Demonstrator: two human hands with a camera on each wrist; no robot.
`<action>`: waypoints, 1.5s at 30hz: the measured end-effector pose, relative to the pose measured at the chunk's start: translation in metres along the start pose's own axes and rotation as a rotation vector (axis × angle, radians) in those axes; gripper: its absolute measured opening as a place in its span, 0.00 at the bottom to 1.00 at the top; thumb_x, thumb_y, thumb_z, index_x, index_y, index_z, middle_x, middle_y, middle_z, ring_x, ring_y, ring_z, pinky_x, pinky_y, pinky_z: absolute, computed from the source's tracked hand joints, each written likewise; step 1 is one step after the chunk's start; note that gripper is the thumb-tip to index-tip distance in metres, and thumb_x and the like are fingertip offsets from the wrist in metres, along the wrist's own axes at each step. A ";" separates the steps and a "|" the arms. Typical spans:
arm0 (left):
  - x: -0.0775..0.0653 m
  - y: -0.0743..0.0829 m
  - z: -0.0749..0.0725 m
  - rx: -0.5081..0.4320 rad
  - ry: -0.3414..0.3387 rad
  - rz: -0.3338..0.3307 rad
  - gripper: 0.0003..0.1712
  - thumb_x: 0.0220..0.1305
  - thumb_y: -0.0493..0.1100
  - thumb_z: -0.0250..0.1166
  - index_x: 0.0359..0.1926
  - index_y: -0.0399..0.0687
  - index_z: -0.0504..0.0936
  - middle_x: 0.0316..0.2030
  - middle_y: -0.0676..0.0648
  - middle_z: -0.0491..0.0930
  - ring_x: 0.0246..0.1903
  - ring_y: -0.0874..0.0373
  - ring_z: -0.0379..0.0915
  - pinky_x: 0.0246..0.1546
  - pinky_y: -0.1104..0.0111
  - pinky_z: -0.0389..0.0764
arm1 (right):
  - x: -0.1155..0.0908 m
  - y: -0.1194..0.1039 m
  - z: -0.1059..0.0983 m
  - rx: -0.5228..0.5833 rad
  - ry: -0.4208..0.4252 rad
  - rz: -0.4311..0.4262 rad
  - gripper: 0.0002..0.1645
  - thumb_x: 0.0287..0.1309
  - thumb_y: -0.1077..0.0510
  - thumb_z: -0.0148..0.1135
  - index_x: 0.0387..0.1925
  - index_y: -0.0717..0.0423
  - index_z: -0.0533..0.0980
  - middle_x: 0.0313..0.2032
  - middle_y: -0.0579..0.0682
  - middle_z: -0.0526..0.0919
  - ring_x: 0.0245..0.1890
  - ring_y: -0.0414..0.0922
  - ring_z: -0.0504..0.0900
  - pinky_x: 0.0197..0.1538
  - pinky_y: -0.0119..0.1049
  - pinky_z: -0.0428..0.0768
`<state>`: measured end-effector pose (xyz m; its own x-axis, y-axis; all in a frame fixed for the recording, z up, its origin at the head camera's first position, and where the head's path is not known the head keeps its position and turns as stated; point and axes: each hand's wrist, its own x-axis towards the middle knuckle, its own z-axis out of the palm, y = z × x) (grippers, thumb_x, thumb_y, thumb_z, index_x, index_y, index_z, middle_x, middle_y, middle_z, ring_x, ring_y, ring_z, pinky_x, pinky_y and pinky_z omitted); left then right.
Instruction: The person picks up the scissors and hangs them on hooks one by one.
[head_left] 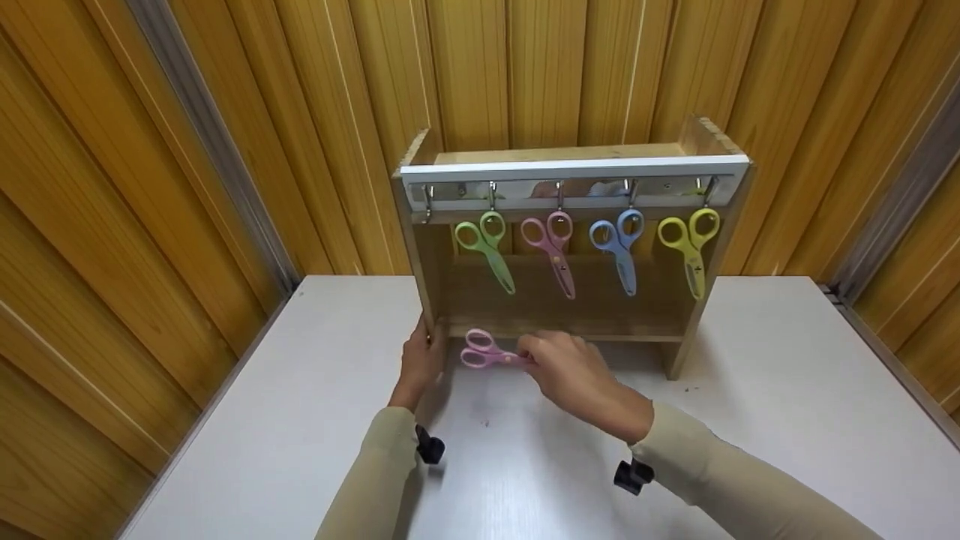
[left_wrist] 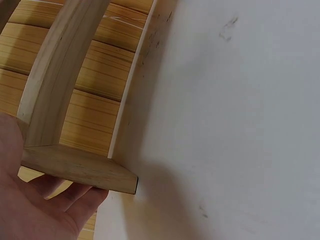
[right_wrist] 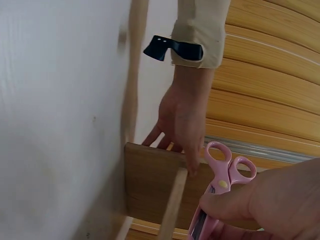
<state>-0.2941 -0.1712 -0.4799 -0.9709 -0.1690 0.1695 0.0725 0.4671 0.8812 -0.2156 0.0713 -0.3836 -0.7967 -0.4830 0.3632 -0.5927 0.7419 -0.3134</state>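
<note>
My left hand (head_left: pixel 421 364) grips the lower left side panel of a wooden rack (head_left: pixel 566 330). The thumb lies on the panel's inner face and the fingers go round its outside, as the right wrist view shows. In my right hand (head_left: pixel 570 371) a pair of pink scissors (head_left: pixel 492 355) is pinched by the blade end, with the handle loops pointing left, in front of the rack's bottom shelf. Green scissors (head_left: pixel 496 259), another pink pair (head_left: pixel 557 253), blue scissors (head_left: pixel 622 256) and yellow scissors (head_left: pixel 694 259) hang by their loops from hooks to the right of the leftmost hook (head_left: pixel 427 202).
The rack stands on a white table (head_left: pixel 345 345), near its back edge. Wood-panelled walls (head_left: pixel 540 75) close off the back and both sides. A silver hook rail (head_left: pixel 525 189) runs along the rack's upper front.
</note>
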 end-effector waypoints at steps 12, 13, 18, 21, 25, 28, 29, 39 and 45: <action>0.003 -0.003 -0.001 0.052 0.002 -0.012 0.34 0.81 0.61 0.47 0.79 0.52 0.61 0.70 0.36 0.70 0.69 0.39 0.67 0.68 0.46 0.68 | 0.035 -0.028 -0.029 0.141 0.152 -0.097 0.05 0.62 0.60 0.73 0.40 0.52 0.85 0.32 0.45 0.83 0.31 0.41 0.77 0.36 0.37 0.81; 0.003 -0.003 0.000 0.058 -0.001 -0.017 0.34 0.81 0.61 0.46 0.79 0.53 0.60 0.71 0.36 0.69 0.70 0.38 0.66 0.68 0.45 0.67 | 0.038 -0.029 -0.029 0.155 0.161 -0.099 0.06 0.62 0.60 0.73 0.40 0.52 0.85 0.32 0.45 0.83 0.31 0.41 0.77 0.36 0.36 0.81; 0.004 -0.001 0.001 0.040 -0.011 -0.044 0.36 0.82 0.58 0.48 0.83 0.56 0.51 0.74 0.40 0.65 0.72 0.41 0.63 0.70 0.46 0.65 | 0.050 -0.036 -0.027 0.226 0.216 -0.114 0.07 0.62 0.63 0.72 0.42 0.55 0.84 0.33 0.47 0.83 0.31 0.42 0.78 0.36 0.35 0.81; 0.003 0.000 0.002 0.016 -0.003 -0.034 0.36 0.82 0.57 0.49 0.82 0.54 0.53 0.74 0.40 0.65 0.71 0.42 0.66 0.69 0.47 0.67 | 0.058 -0.039 -0.026 0.270 0.257 -0.120 0.06 0.63 0.63 0.72 0.42 0.56 0.84 0.33 0.48 0.83 0.30 0.43 0.78 0.36 0.35 0.81; 0.003 -0.001 0.002 -0.004 0.013 0.002 0.34 0.82 0.55 0.49 0.81 0.52 0.55 0.72 0.38 0.68 0.67 0.43 0.71 0.66 0.48 0.71 | 0.066 -0.044 -0.025 0.301 0.311 -0.129 0.05 0.63 0.62 0.71 0.41 0.56 0.84 0.32 0.48 0.84 0.29 0.42 0.78 0.34 0.35 0.79; 0.002 -0.001 0.001 -0.015 0.019 0.014 0.34 0.82 0.55 0.49 0.81 0.52 0.56 0.71 0.38 0.69 0.66 0.43 0.72 0.64 0.48 0.73 | 0.072 -0.047 -0.024 0.313 0.334 -0.126 0.05 0.64 0.62 0.71 0.41 0.55 0.84 0.32 0.47 0.85 0.29 0.41 0.78 0.33 0.35 0.78; 0.002 -0.001 0.002 -0.016 0.019 0.014 0.34 0.82 0.55 0.49 0.81 0.53 0.56 0.71 0.38 0.69 0.66 0.43 0.72 0.64 0.48 0.73 | 0.074 -0.048 -0.024 0.314 0.341 -0.124 0.04 0.64 0.62 0.71 0.40 0.55 0.84 0.32 0.46 0.85 0.29 0.41 0.78 0.33 0.35 0.77; 0.003 -0.001 0.004 -0.018 0.006 -0.006 0.34 0.83 0.55 0.48 0.82 0.55 0.54 0.71 0.39 0.70 0.66 0.45 0.72 0.64 0.49 0.73 | 0.086 -0.051 -0.018 0.319 0.358 -0.062 0.04 0.64 0.60 0.71 0.40 0.54 0.85 0.32 0.46 0.86 0.31 0.47 0.82 0.36 0.39 0.79; 0.002 -0.002 0.002 -0.004 0.012 -0.006 0.34 0.83 0.54 0.48 0.82 0.55 0.54 0.70 0.38 0.71 0.61 0.49 0.76 0.61 0.50 0.75 | 0.087 -0.054 -0.015 0.333 0.356 -0.026 0.04 0.65 0.59 0.71 0.41 0.54 0.86 0.32 0.46 0.86 0.31 0.45 0.82 0.36 0.39 0.79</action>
<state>-0.2972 -0.1706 -0.4825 -0.9687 -0.1819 0.1691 0.0675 0.4624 0.8841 -0.2515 -0.0041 -0.3219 -0.7257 -0.2673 0.6340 -0.6638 0.5144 -0.5429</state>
